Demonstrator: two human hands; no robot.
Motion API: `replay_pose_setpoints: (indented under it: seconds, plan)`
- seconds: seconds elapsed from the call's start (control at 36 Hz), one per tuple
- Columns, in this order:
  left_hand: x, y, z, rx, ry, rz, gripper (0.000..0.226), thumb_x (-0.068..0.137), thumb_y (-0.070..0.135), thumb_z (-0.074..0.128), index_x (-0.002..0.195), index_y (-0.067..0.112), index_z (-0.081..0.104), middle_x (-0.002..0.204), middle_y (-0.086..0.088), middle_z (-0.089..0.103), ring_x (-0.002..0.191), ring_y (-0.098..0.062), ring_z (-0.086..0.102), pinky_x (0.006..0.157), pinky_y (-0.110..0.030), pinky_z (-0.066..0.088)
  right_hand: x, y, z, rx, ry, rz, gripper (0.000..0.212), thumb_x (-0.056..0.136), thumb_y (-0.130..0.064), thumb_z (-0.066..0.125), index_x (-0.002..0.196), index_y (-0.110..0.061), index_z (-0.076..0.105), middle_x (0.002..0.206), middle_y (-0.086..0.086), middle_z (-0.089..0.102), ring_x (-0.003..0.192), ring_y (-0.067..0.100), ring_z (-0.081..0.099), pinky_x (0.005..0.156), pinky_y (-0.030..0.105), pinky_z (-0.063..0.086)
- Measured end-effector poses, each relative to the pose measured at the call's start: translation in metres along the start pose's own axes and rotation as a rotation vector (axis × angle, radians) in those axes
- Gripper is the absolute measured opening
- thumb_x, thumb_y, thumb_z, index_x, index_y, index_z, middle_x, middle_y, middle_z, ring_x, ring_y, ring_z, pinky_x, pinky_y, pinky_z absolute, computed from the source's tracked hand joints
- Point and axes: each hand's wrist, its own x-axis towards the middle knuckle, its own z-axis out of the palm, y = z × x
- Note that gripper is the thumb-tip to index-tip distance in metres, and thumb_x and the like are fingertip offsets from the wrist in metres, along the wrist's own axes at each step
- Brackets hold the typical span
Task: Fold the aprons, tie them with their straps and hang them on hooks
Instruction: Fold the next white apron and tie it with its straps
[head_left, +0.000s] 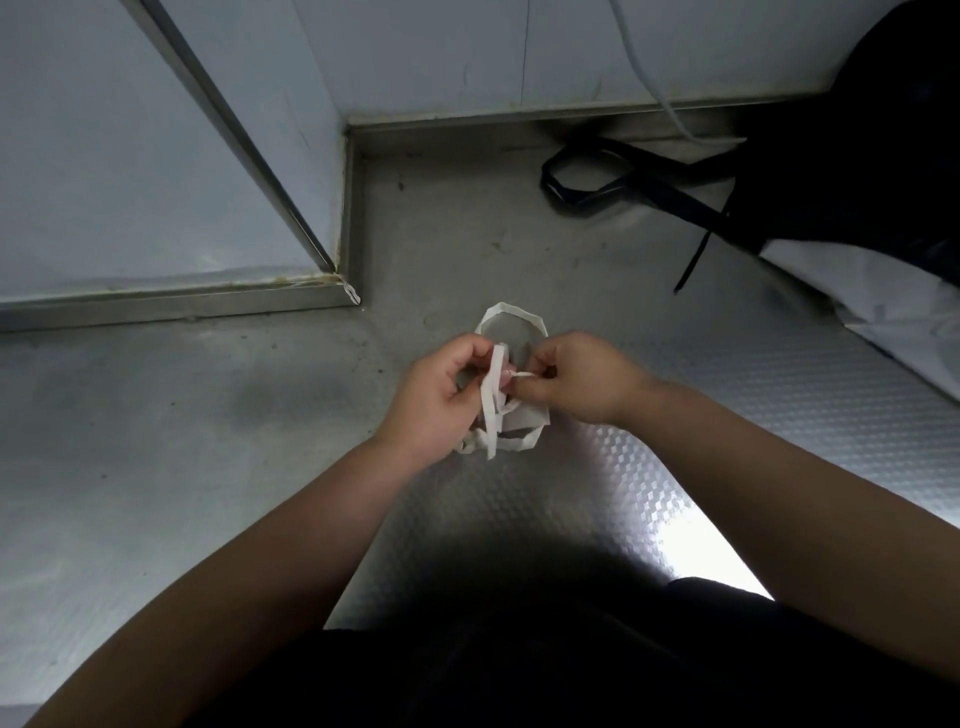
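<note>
A small folded white apron bundle (524, 421) with white straps sits between my two hands over the steel counter (208, 441). My left hand (441, 395) grips the bundle and a strap that hangs down past it. My right hand (576, 379) pinches a thin strap end between thumb and fingers, close to the left thumb. A white strap loop (511, 317) sticks out beyond the hands. Most of the bundle is hidden by my fingers.
A black apron (857, 156) with long black straps (597, 176) lies at the back right, over white cloth (893, 312). A white cable (660, 93) runs down the back wall. A raised steel ledge (182, 301) and a wall corner stand at the left.
</note>
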Motion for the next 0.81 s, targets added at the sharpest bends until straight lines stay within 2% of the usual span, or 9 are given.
replay_pose_setpoints:
  seconds: [0.11, 0.19, 0.31, 0.36, 0.44, 0.56, 0.64, 0.69, 0.81]
  plan:
    - [0.0, -0.005, -0.001, -0.003, 0.037, -0.012, 0.033, 0.089, -0.006, 0.054, 0.082, 0.026, 0.057, 0.076, 0.02, 0.065, 0.075, 0.001, 0.061, 0.071, -0.017, 0.047, -0.002, -0.007, 0.004, -0.29, 0.025, -0.051, 0.052, 0.094, -0.042, 0.049, 0.05, -0.017, 0.037, 0.051, -0.001, 0.04, 0.049, 0.008, 0.036, 0.047, 0.023, 0.024]
    - [-0.001, -0.005, 0.001, -0.035, 0.052, -0.007, 0.028, 0.089, -0.004, 0.054, 0.081, 0.023, 0.057, 0.082, 0.014, 0.064, 0.081, -0.003, 0.061, 0.074, -0.018, 0.048, 0.001, -0.01, 0.008, -0.226, 0.014, 0.006, 0.053, 0.095, -0.039, 0.048, 0.048, -0.016, 0.037, 0.05, 0.001, 0.04, 0.048, 0.01, 0.037, 0.051, 0.03, 0.025]
    - [-0.005, -0.008, 0.008, -0.087, 0.083, -0.012, 0.028, 0.089, 0.001, 0.058, 0.079, 0.027, 0.058, 0.093, 0.009, 0.066, 0.095, -0.008, 0.063, 0.085, -0.022, 0.049, 0.002, -0.01, 0.012, 0.012, 0.02, 0.086, 0.045, 0.094, -0.026, 0.052, 0.052, -0.015, 0.043, 0.055, 0.001, 0.045, 0.053, 0.012, 0.042, 0.052, 0.027, 0.032]
    - [-0.007, -0.011, 0.01, -0.079, 0.111, 0.005, 0.028, 0.087, 0.006, 0.061, 0.079, 0.033, 0.059, 0.096, 0.007, 0.066, 0.099, -0.012, 0.063, 0.089, -0.026, 0.049, 0.003, -0.008, 0.018, 0.19, 0.025, 0.161, 0.038, 0.093, -0.022, 0.054, 0.056, -0.014, 0.05, 0.061, 0.005, 0.052, 0.06, 0.017, 0.05, 0.06, 0.028, 0.041]
    - [-0.008, -0.012, 0.009, -0.065, 0.144, 0.016, 0.024, 0.084, 0.013, 0.06, 0.079, 0.037, 0.06, 0.093, 0.006, 0.066, 0.095, -0.015, 0.064, 0.088, -0.03, 0.05, 0.003, -0.007, 0.025, 0.596, 0.004, 0.267, 0.025, 0.092, -0.01, 0.054, 0.068, -0.011, 0.059, 0.07, 0.009, 0.056, 0.067, 0.02, 0.055, 0.067, 0.034, 0.047]
    - [-0.01, -0.016, 0.007, -0.102, 0.153, -0.019, 0.025, 0.088, 0.001, 0.059, 0.081, 0.025, 0.06, 0.084, 0.013, 0.066, 0.085, -0.01, 0.063, 0.08, -0.027, 0.051, 0.004, -0.008, 0.019, 1.063, -0.124, 0.309, 0.019, 0.092, 0.002, 0.047, 0.086, -0.006, 0.063, 0.078, 0.009, 0.061, 0.067, 0.017, 0.058, 0.07, 0.028, 0.047]
    - [-0.011, -0.015, 0.007, -0.11, 0.171, -0.042, 0.023, 0.089, 0.0, 0.059, 0.08, 0.022, 0.058, 0.08, 0.009, 0.063, 0.079, -0.009, 0.06, 0.076, -0.025, 0.051, 0.002, -0.011, 0.019, 1.139, -0.16, 0.312, 0.013, 0.093, -0.012, 0.052, 0.084, -0.011, 0.06, 0.073, 0.003, 0.061, 0.066, 0.015, 0.059, 0.066, 0.025, 0.049]
    - [-0.011, -0.013, 0.006, -0.127, 0.168, -0.041, 0.02, 0.089, 0.0, 0.057, 0.082, 0.018, 0.057, 0.082, 0.003, 0.062, 0.08, -0.008, 0.059, 0.075, -0.021, 0.05, 0.003, -0.013, 0.025, 1.175, -0.04, 0.291, 0.014, 0.095, -0.015, 0.052, 0.082, -0.012, 0.057, 0.071, 0.004, 0.062, 0.062, 0.016, 0.06, 0.06, 0.027, 0.052]
    - [-0.012, -0.012, 0.001, -0.245, 0.272, -0.118, 0.018, 0.093, 0.004, 0.052, 0.082, 0.017, 0.054, 0.089, -0.001, 0.063, 0.08, -0.009, 0.058, 0.069, -0.02, 0.05, 0.005, -0.016, 0.035, 1.213, 0.179, 0.233, 0.018, 0.099, -0.02, 0.046, 0.083, -0.015, 0.052, 0.07, 0.005, 0.064, 0.066, 0.019, 0.062, 0.066, 0.034, 0.051]
